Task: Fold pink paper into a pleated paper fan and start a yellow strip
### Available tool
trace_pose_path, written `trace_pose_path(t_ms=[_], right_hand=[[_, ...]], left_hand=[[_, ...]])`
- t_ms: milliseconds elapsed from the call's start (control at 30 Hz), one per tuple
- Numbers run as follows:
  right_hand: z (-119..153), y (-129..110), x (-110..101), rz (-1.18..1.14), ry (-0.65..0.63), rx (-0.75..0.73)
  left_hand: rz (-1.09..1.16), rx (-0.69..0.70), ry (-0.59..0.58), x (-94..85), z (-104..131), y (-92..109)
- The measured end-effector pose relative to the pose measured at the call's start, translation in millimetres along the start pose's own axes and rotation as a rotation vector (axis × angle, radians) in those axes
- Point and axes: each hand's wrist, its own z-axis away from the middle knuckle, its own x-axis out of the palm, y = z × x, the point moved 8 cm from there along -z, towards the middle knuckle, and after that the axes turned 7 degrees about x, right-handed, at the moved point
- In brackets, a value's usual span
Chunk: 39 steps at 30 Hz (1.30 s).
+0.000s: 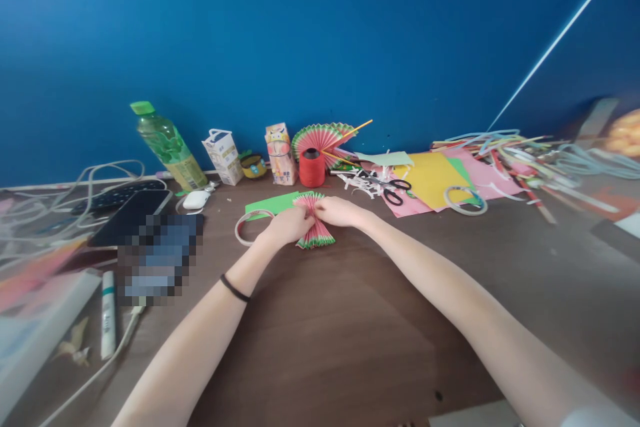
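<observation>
A pleated paper fan (319, 235), pink with green edges, is pinched at its narrow middle between my two hands, its ends flaring out above and below. My left hand (293, 223) grips it from the left, and my right hand (337, 211) from the right. The fingertips meet at the centre and partly hide the folds. Just left of my left hand, a roll of tape (240, 232) lies beside a green sheet of paper (270, 205). Behind my hands stands a red spool of thread (312, 170), with finished-looking watermelon-patterned fans (320, 140) against the wall.
Scissors (395, 197), paper scraps (363, 183), coloured sheets (425, 177) and another tape roll (466, 201) lie right of centre. A green bottle (170, 150) and cartons (225, 159) line the wall. Left are a phone (163, 257), a marker (108, 315) and cables.
</observation>
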Motion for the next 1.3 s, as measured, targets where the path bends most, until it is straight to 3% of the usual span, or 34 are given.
trace_pose_path(t_ms=[433,800,1300], right_hand=[[1,6,-23,-0.26,0.222,-0.102],[16,-12,-39,-0.366,0.178,-0.163],[30,-21,-52,-0.304,0.284,-0.115]], left_hand=[[0.155,0.074,0.145,-18.4,1,9],[-0.142,-0.066,0.23,-35.9,19,25],[-0.077,-0.131,0.416,-52.1,23,16]])
